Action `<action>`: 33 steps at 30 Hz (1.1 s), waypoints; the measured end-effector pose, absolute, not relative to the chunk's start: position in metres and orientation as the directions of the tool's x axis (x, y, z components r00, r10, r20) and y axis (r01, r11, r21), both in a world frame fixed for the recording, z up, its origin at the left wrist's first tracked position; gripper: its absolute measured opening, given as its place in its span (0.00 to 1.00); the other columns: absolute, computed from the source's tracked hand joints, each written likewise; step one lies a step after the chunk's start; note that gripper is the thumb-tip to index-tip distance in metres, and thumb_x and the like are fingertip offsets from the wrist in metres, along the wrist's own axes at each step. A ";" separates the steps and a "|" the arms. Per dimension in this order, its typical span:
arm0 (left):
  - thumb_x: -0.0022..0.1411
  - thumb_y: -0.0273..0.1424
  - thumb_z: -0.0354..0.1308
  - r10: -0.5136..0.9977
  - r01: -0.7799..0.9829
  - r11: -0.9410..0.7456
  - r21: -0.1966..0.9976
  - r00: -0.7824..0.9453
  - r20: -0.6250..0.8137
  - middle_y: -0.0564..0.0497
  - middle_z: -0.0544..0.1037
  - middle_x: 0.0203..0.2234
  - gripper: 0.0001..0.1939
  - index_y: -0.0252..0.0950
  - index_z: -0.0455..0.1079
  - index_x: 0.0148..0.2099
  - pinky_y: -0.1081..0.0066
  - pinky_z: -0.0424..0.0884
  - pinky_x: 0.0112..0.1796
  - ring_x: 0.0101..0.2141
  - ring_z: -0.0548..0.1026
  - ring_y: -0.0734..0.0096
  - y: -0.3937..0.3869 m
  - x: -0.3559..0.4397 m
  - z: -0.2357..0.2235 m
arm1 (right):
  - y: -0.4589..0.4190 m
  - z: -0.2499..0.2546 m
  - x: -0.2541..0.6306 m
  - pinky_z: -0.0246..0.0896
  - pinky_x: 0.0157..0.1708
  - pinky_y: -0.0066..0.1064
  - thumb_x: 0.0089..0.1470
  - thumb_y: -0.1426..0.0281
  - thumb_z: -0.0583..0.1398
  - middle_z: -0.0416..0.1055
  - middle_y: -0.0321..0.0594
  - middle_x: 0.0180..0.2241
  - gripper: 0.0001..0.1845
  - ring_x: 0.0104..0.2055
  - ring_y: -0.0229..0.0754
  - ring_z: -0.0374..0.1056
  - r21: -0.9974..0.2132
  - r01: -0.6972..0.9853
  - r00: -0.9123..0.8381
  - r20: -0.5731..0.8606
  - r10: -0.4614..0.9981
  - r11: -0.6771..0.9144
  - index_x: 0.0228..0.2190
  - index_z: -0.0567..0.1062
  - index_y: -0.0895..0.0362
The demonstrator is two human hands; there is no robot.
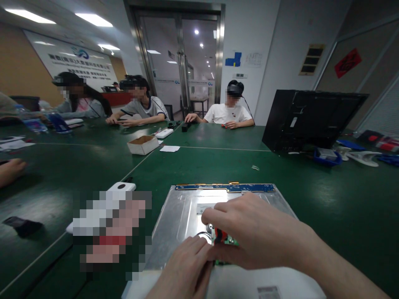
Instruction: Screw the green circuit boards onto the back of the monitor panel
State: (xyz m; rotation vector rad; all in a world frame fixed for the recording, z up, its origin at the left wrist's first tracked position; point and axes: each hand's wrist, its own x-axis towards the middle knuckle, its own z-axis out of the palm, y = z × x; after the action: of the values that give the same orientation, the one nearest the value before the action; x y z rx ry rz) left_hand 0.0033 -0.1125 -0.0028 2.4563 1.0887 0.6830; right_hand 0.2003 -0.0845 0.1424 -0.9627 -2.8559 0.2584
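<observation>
A flat silver metal panel [170, 216], like the back of a display, lies on the table before me. A narrow blue circuit board [224, 187] runs along its far edge. My right hand [246, 230] is closed around a red-and-black screwdriver [220, 236], of which only part of the handle shows. Under it is a green circuit board [231, 240], mostly covered by my hands. My left hand [190, 261] rests at the board's left side, its fingers curled together, touching or nearly touching the right hand. What its fingertips grip is hidden.
Left of the panel lies a white power strip [122, 187], partly blurred out. A black object [22, 226] is farther left. Ahead stands an open cardboard box [143, 145]; a black monitor [311, 120] is at right. Several people sit across the green table [218, 162].
</observation>
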 end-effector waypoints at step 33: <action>0.63 0.22 0.50 0.738 0.570 -0.668 0.478 0.586 0.334 0.47 0.77 0.37 0.10 0.39 0.70 0.42 0.64 0.75 0.44 0.39 0.76 0.61 -0.112 0.004 0.003 | -0.088 0.144 0.202 0.42 0.22 0.30 0.55 0.72 0.58 0.74 0.34 0.34 0.08 0.27 0.37 0.63 -0.178 0.531 -0.833 0.073 0.549 0.829 0.38 0.67 0.54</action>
State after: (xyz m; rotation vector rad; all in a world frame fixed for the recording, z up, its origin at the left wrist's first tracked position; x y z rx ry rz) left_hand 0.0039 -0.1119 0.0027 2.4988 1.0660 0.7411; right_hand 0.2021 -0.0879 0.1436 -0.8557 -2.8877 0.2279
